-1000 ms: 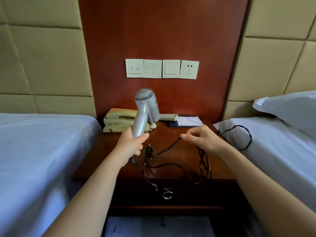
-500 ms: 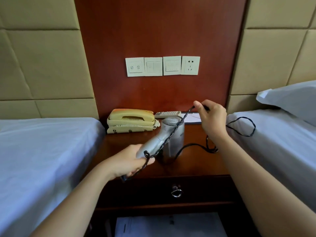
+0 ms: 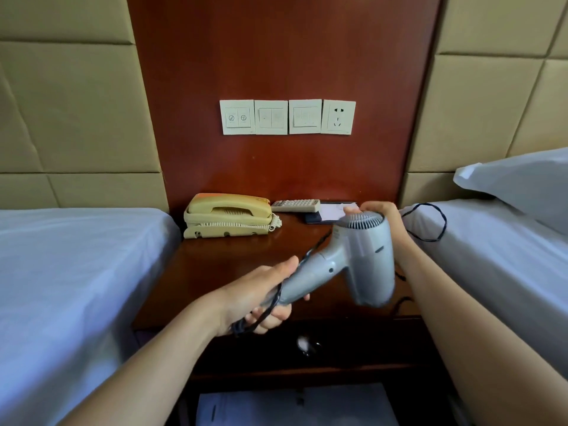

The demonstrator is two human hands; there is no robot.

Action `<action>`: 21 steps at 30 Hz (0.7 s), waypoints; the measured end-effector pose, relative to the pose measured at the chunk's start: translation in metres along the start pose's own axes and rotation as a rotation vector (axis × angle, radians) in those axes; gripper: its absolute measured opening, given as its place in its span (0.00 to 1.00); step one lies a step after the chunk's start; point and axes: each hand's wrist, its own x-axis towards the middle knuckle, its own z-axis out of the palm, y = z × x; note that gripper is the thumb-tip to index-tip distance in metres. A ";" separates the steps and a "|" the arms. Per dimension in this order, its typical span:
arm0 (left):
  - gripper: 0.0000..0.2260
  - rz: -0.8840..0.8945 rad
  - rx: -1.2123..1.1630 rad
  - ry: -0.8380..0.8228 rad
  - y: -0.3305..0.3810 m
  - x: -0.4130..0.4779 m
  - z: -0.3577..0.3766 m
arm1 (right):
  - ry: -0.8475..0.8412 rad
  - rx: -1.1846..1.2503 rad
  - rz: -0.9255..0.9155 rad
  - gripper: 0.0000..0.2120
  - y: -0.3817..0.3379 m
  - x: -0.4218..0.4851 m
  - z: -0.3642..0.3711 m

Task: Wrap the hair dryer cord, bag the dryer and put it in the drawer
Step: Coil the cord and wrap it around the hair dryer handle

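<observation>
Since half a second ago: your right hand (image 3: 379, 210) has gone from holding the cord up in front of the wall to a place behind the dryer's head, and the dryer has swung rightward. Beds: the right bed (image 3: 498, 272) carries a loose black loop of cord (image 3: 425, 224); if you pull the next turn hard, that loop may drag across the sheet and snag on the bed's edge. Surface (image 3: 221, 265): telephone (image 3: 229, 215) and remote (image 3: 295, 205) sit at the back, well apart from your hands; a whipping cord could reach them. Drawer (image 3: 307, 345): shut, ring pull blurred; no bag is in view. Hair dryer (image 3: 353, 259): held above the surface, handle low left, head upper right. Left hand (image 3: 261, 299): closed around the handle, pinning cord strands against it; loosen here and the turns slip off. Right hand: mostly hidden behind the head, so you cannot tell its grip; a cord let go there would unwind.
</observation>
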 end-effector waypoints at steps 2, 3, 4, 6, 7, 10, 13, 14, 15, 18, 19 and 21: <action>0.26 0.031 -0.077 0.042 0.001 0.005 -0.004 | -0.064 -0.076 0.035 0.26 0.009 -0.005 -0.002; 0.26 0.040 -0.116 0.073 0.002 0.007 -0.007 | -0.091 -0.143 0.028 0.29 0.013 -0.006 0.000; 0.26 0.049 -0.144 0.111 0.002 0.009 -0.010 | -0.130 -0.225 0.009 0.29 0.018 -0.006 0.002; 0.26 0.078 -0.153 0.194 0.002 0.013 -0.016 | -0.215 -0.391 -0.032 0.21 0.027 -0.004 0.005; 0.27 0.099 -0.142 0.227 0.001 0.014 -0.018 | -0.248 -0.458 -0.053 0.17 0.033 -0.002 0.007; 0.24 0.172 -0.119 0.285 0.002 0.018 -0.018 | -0.312 -0.660 -0.049 0.16 0.036 -0.007 0.013; 0.16 0.220 -0.134 0.373 0.005 0.029 -0.018 | -0.357 -0.753 -0.064 0.18 0.031 -0.017 0.017; 0.11 0.227 -0.153 0.411 0.007 0.034 -0.019 | -0.382 -0.763 -0.062 0.21 0.025 -0.020 0.017; 0.08 0.231 -0.174 0.451 0.007 0.038 -0.021 | -0.404 -0.772 -0.078 0.23 0.022 -0.022 0.017; 0.09 0.231 -0.170 0.620 0.007 0.050 -0.029 | -0.465 -0.808 -0.156 0.23 0.002 -0.028 0.016; 0.13 0.223 -0.134 0.680 0.006 0.053 -0.031 | -0.481 -0.817 -0.185 0.22 -0.005 -0.029 0.015; 0.21 0.200 -0.001 0.779 0.005 0.056 -0.032 | -0.479 -0.841 -0.252 0.18 -0.021 -0.034 0.014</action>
